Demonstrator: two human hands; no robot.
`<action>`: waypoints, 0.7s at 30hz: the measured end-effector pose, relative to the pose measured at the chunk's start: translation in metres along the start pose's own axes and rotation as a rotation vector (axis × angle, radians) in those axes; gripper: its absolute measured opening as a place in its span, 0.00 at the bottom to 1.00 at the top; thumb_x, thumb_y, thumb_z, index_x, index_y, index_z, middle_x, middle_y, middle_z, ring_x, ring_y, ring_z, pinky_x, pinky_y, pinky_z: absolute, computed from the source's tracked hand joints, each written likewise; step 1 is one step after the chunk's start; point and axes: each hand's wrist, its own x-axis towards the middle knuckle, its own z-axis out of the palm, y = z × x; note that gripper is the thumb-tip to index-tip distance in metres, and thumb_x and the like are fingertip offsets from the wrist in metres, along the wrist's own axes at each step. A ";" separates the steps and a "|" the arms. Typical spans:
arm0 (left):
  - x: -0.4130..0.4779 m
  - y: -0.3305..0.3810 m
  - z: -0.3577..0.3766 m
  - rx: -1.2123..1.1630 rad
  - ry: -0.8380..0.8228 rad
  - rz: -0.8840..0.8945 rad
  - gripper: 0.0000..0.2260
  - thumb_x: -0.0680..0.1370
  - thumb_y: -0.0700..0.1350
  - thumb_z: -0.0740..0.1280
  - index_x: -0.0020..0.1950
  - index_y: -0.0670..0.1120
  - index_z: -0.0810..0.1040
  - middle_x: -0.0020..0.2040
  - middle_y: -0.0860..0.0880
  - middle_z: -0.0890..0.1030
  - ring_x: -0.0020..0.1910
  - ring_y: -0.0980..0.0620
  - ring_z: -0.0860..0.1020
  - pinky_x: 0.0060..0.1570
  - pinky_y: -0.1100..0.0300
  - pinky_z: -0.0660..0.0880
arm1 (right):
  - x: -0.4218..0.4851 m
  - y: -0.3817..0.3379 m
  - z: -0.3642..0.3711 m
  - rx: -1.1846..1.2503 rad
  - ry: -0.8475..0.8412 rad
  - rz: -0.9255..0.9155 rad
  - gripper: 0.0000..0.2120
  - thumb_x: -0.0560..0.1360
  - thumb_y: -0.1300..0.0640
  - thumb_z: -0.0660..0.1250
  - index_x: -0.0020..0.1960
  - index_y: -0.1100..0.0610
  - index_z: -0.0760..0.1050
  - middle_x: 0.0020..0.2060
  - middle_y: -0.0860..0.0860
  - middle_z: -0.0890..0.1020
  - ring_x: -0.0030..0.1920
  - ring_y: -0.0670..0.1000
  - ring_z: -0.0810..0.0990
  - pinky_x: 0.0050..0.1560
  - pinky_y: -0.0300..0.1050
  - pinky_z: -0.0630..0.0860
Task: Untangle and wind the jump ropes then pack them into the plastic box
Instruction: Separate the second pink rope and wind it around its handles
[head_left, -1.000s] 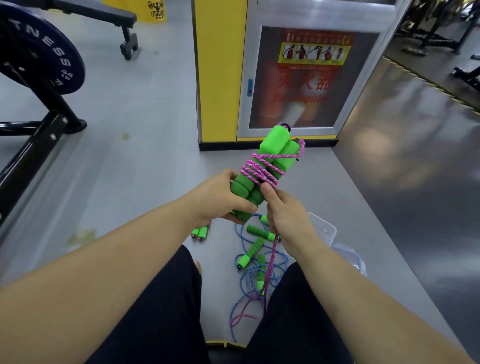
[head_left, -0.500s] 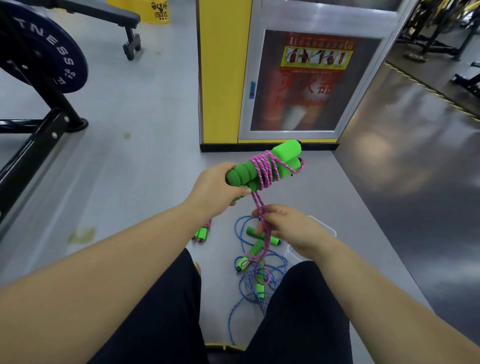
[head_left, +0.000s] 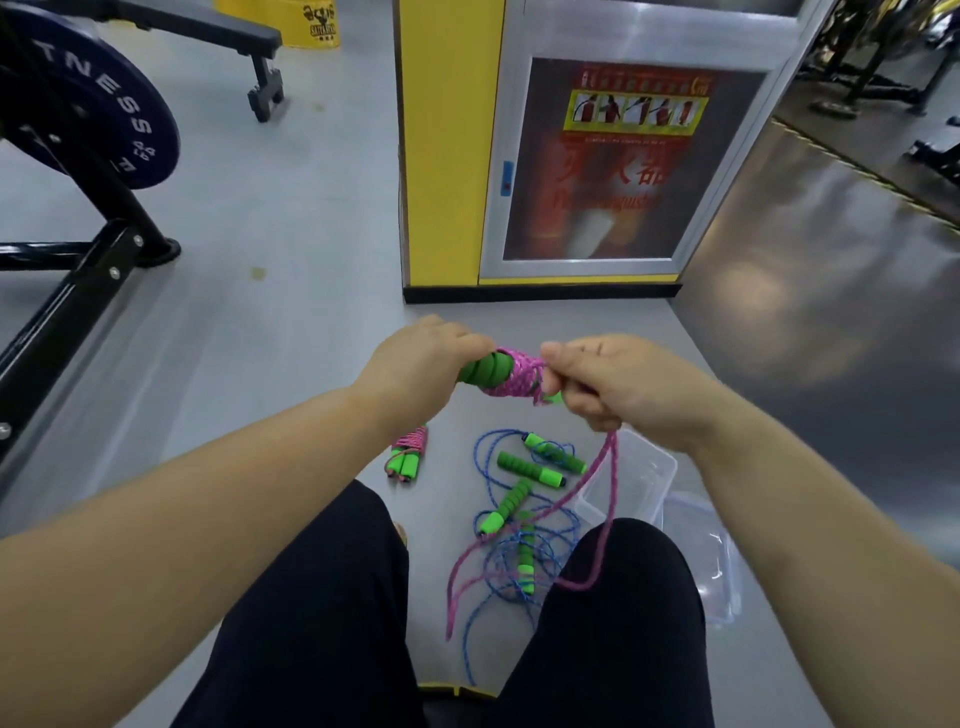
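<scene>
The pink jump rope (head_left: 513, 380), light and limp so likely best steered by its firm green foam handles (head_left: 480, 370), is up above and left of the plastic box (head_left: 661, 464), left hand (head_left: 415, 364) gripping the handles, right hand (head_left: 608, 387) pinching the slack cord at the coils.

The floor (head_left: 434, 525) between the legs (head_left: 322, 597) is cluttered by tangled blue jump ropes (head_left: 524, 519). The plastic box (head_left: 650, 467) is crossed by a hanging pink rope (head_left: 612, 483). Open grey floor is left before the yellow pillar (head_left: 447, 156).
</scene>
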 end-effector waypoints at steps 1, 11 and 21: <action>-0.001 0.003 -0.002 -0.019 -0.016 0.044 0.23 0.77 0.33 0.60 0.69 0.52 0.71 0.62 0.51 0.77 0.59 0.47 0.71 0.50 0.57 0.68 | 0.000 -0.006 -0.005 -0.040 0.005 -0.009 0.18 0.80 0.51 0.56 0.36 0.59 0.72 0.18 0.46 0.65 0.20 0.44 0.59 0.22 0.34 0.58; -0.017 0.026 -0.025 -0.469 -0.062 0.338 0.22 0.70 0.44 0.66 0.64 0.52 0.76 0.53 0.53 0.81 0.51 0.58 0.74 0.49 0.67 0.71 | 0.015 0.001 -0.049 -0.349 0.049 -0.121 0.05 0.71 0.54 0.70 0.38 0.54 0.81 0.23 0.45 0.73 0.26 0.42 0.67 0.28 0.32 0.64; -0.022 0.031 -0.019 -0.849 -0.222 0.145 0.22 0.72 0.37 0.72 0.57 0.62 0.76 0.52 0.64 0.79 0.52 0.68 0.77 0.53 0.74 0.71 | 0.035 0.099 -0.019 -0.228 0.003 0.083 0.11 0.76 0.63 0.64 0.41 0.54 0.83 0.32 0.46 0.82 0.34 0.43 0.78 0.46 0.45 0.74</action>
